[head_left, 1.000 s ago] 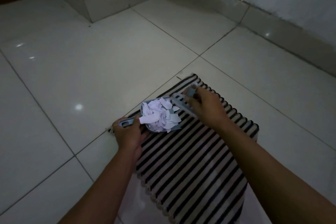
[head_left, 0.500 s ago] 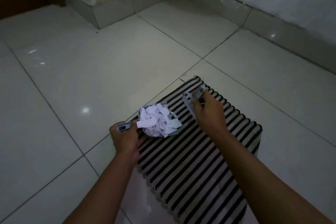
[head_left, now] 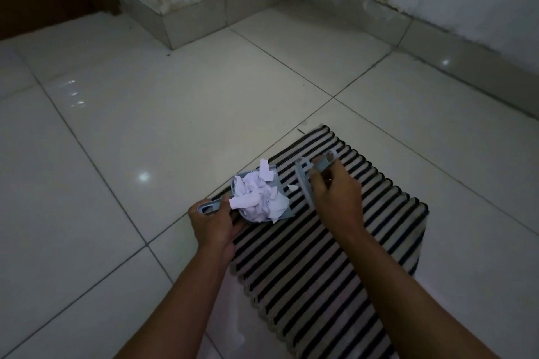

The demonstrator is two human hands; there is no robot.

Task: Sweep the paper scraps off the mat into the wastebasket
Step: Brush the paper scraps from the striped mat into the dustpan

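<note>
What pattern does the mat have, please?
Black and beige stripes on the mat, seen in the head view.

White paper scraps point(head_left: 258, 199), torn and crumpled, are heaped in a small grey dustpan point(head_left: 280, 188) held at the near-left edge of the mat point(head_left: 335, 256). One scrap point(head_left: 292, 187) is seen on the mat just beside the pan's lip. The mat, striped black and beige, is laid flat on the tiled floor point(head_left: 145, 125).

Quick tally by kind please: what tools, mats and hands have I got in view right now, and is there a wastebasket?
Dustpans: 1, the dustpan, piled with paper scraps, held by the left hand
Brushes: 1, the brush, held by the right hand
Mats: 1, the striped mat
Hands: 2
Wastebaskets: 0 in view
Total: 5
</note>
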